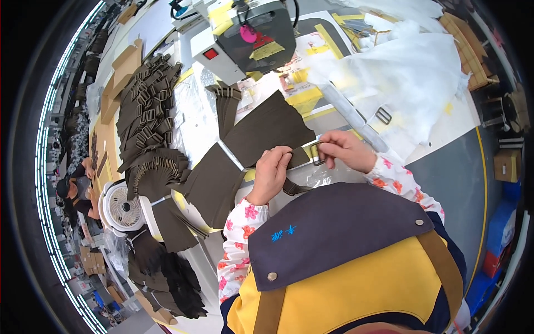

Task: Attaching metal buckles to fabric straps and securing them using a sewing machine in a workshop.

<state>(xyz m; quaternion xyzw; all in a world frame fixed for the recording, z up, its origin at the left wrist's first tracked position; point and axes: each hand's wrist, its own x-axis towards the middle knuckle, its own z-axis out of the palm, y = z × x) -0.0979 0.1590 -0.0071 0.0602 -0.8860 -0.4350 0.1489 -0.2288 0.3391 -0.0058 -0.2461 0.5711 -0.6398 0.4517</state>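
The left hand point(271, 172) pinches a dark strap point(289, 186) while the right hand point(345, 149), fingers clamped on a metal buckle point(313, 151), works at threading it, judging by the grip. Next: feed the strap end through. Finished straps point(146, 106) pile at ten o'clock on the surface point(445, 133).

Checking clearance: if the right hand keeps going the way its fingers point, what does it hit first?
Right hand points toward the person's left, pinching a metal buckle. Just beyond lie the left hand and the dark strap it grips; depth unclear.
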